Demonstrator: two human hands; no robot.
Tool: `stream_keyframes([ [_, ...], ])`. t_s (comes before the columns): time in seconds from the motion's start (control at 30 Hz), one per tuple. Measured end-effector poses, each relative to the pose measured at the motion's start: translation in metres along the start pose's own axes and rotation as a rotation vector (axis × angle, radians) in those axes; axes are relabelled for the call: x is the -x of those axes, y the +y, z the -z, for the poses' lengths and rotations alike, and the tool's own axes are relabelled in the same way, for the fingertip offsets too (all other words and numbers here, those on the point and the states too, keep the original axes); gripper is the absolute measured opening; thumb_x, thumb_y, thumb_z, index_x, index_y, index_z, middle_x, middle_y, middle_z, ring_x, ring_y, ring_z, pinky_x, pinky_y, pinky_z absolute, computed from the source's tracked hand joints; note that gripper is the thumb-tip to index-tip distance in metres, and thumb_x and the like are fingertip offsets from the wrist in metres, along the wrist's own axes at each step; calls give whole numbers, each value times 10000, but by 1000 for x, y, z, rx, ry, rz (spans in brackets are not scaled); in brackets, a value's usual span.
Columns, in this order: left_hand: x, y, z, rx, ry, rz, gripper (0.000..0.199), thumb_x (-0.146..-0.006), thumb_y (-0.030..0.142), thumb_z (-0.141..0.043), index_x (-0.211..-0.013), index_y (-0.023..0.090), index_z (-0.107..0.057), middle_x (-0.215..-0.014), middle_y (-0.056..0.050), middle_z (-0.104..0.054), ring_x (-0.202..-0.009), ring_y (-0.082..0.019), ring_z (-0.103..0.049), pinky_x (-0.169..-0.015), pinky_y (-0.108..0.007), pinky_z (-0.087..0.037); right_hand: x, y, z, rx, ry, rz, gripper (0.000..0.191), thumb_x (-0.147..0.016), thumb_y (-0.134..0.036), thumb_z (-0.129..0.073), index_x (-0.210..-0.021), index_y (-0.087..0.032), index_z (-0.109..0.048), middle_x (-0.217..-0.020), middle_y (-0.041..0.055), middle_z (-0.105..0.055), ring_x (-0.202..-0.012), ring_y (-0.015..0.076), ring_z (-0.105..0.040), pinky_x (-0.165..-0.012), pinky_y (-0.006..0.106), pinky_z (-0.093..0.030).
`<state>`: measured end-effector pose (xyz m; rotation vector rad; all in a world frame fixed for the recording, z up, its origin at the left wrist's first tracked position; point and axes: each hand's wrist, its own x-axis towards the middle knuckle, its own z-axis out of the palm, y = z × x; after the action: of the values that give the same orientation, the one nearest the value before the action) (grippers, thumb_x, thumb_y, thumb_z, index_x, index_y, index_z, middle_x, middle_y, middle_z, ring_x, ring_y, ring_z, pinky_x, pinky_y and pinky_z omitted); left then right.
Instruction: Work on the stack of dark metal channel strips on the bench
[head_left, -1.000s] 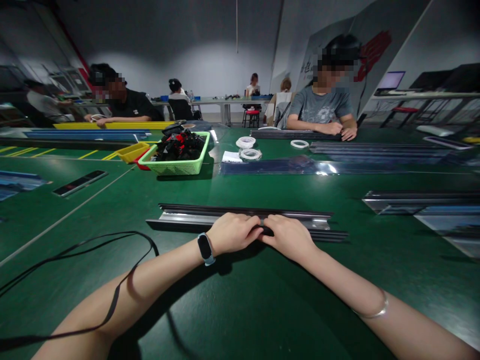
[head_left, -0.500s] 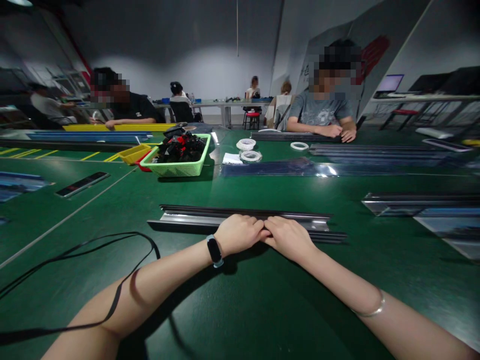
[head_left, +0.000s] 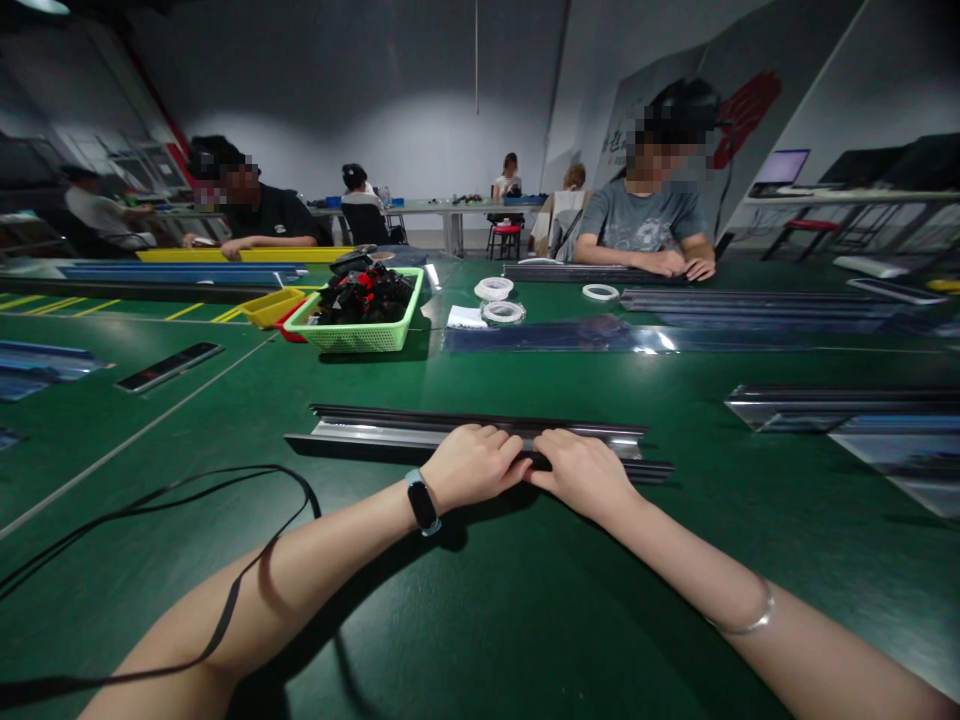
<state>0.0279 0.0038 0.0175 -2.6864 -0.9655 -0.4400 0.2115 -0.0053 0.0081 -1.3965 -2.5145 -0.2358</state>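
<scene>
A long black channel-shaped profile (head_left: 375, 446) with a shiny inner face lies across the green table in front of me. Near its middle, my left hand (head_left: 474, 466) is closed over the near edge, fingers curled into the channel. Close beside it, my right hand (head_left: 581, 474) grips the same profile, its thumb near the left one. The fingertips of both hands are hidden behind the knuckles and the profile's wall, so any small part under them cannot be made out.
Beyond the profile stands a green basket (head_left: 356, 338) of black and red parts. Tape rolls (head_left: 504, 312) and clear film (head_left: 555, 337) lie to its right. More profiles (head_left: 847, 405) rest at the right. A phone (head_left: 169, 367) and a black cord (head_left: 225, 469) are at the left. Co-workers sit opposite.
The profile has shifted slightly to the left under my hands. My right hand sits a little farther right along it, with a wider gap between the two hands' knuckles.
</scene>
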Motion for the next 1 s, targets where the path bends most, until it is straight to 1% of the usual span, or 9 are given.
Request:
stream_keyframes([
  [0.1,-4,4,-2,14,-5,-12,328,-878,377,-278,-782,144,-487,-692,-31,-549,-667,-130,-539,-590,-261,-365,0,0,-1,7,-23,-8,156,-746,-342,-539,-777,-189,-533,-777,10,-582,-759,162,-554,-605,264,-338],
  [0.27,-4,2,-8,12,-40,-17,340,-882,399,-258,-784,155,-473,-698,-20,-548,-660,-138,-539,-579,-269,-359,1,1,-2,24,-29,12,168,-748,-348,-541,-767,-182,-526,-761,20,-573,-749,166,-548,-601,265,-337],
  [0.63,-4,5,-12,-19,-34,7,332,-886,386,-246,-786,164,-473,-691,-26,-543,-659,-145,-531,-571,-270,-351,-3,3,0,30,-64,63,170,-776,-337,-508,-765,-169,-532,-735,27,-572,-721,174,-549,-630,281,-349],
  [1.0,-4,5,-10,-19,-37,34,345,-883,391,-244,-780,158,-477,-690,-33,-538,-667,-142,-532,-586,-267,-365,2,1,-4,32,-21,4,184,-779,-354,-493,-767,-176,-536,-761,34,-571,-746,163,-541,-593,259,-335],
])
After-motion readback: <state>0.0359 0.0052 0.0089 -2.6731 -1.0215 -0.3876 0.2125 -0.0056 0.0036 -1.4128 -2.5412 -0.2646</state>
